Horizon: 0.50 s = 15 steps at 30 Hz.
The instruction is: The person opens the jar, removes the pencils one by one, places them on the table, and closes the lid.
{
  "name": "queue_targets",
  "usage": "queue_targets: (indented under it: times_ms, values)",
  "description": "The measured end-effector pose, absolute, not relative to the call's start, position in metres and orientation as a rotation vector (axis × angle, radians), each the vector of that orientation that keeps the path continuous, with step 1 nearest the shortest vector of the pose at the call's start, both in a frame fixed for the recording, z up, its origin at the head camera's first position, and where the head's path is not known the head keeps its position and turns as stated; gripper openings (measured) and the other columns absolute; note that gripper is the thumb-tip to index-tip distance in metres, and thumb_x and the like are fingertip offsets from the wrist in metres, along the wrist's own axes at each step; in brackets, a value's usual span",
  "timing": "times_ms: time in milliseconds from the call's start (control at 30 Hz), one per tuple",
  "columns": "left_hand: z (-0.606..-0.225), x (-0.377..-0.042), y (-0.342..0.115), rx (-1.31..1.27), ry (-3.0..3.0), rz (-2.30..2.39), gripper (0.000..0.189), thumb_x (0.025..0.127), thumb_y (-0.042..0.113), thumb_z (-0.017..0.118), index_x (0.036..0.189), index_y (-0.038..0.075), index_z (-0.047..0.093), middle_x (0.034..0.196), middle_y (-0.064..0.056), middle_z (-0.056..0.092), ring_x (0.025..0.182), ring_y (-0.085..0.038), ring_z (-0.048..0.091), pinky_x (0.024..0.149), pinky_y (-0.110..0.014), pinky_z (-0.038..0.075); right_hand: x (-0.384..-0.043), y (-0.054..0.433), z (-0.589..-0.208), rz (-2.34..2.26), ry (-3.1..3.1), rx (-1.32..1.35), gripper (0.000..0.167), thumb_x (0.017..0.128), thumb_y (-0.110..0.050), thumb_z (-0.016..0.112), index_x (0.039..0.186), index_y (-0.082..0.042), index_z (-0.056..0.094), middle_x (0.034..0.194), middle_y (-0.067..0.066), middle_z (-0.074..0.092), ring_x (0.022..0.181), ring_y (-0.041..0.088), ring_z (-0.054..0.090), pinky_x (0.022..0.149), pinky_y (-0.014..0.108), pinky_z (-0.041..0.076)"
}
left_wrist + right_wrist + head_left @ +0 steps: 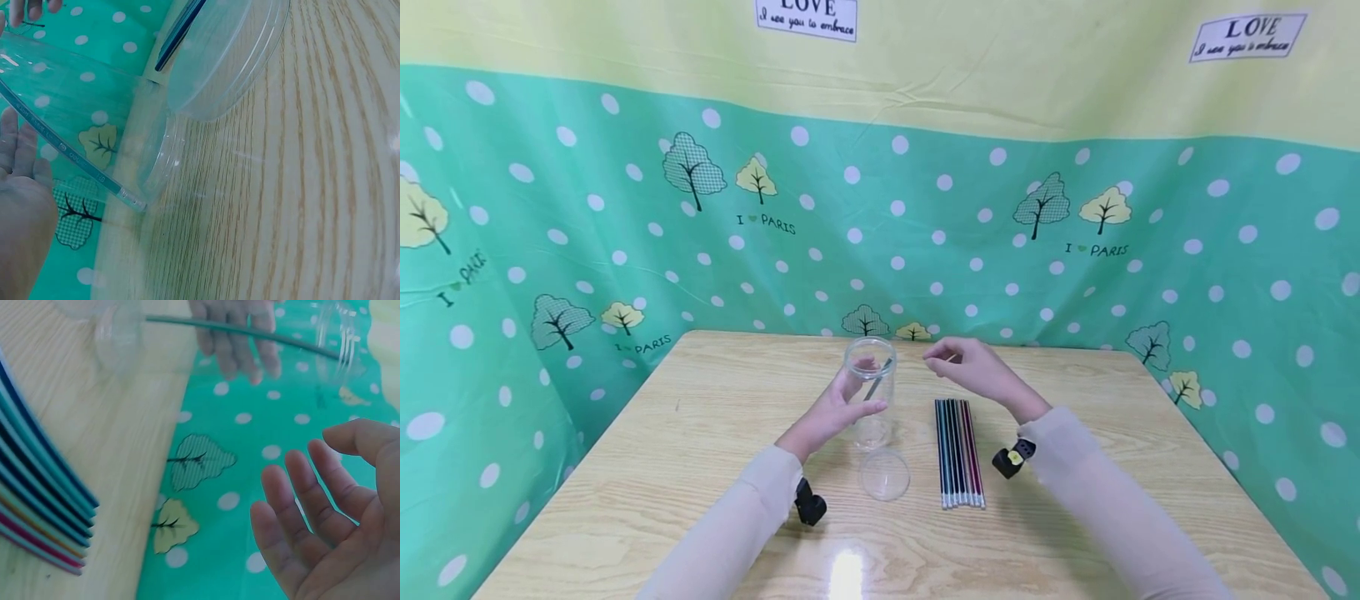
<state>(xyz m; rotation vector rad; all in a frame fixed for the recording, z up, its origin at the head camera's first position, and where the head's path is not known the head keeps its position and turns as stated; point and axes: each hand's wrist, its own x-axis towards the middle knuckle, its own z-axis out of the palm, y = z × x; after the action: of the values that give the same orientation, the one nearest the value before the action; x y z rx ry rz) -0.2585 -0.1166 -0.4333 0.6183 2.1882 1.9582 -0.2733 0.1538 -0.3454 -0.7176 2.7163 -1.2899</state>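
A clear jar stands upright on the table, its mouth uncovered. My left hand holds it from the left, thumb across the near side and fingers behind the clear wall. Inside leans one dark teal pencil, its eraser end low in the jar. My right hand is raised to the right of the jar, apart from it, fingers loosely bent with nothing between them, as the right wrist view also shows. Below it lies a row of several pencils in blue, black, gold and red, eraser ends toward me.
A round clear lid lies flat just in front of the jar, left of the pencil row. The wooden table ends at a green dotted curtain behind and at both sides. Each wrist wears a small black camera.
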Motion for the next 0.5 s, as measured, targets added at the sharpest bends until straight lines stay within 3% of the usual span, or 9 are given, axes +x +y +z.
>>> queue_targets:
  times_ms: [233, 500]
  values:
    - [-0.432, -0.257, -0.117, 0.62, 2.177, 1.966, 0.079, 0.09, 0.02, 0.077, 0.154, 0.026, 0.032, 0.16, -0.005, 0.034, 0.15, -0.031, 0.019, 0.118, -0.058, 0.013, -0.263, 0.139, -0.334, -1.289, 2.76, -0.779, 0.019, 0.1, -0.026, 0.064, 0.114, -0.014, 0.07, 0.105, 0.001, 0.068, 0.092, 0.02, 0.065, 0.082, 0.038, 0.055]
    - [-0.432, -0.259, -0.118, 0.615, 2.182, 1.956, 0.079, 0.089, 0.025, 0.078, 0.153, 0.029, 0.032, 0.162, -0.01, 0.03, 0.15, -0.03, 0.017, 0.118, -0.061, 0.012, -0.258, 0.128, -0.328, -1.334, 2.74, -0.914, 0.021, 0.101, -0.026, 0.063, 0.117, -0.015, 0.068, 0.108, 0.001, 0.066, 0.094, 0.022, 0.065, 0.082, 0.038, 0.056]
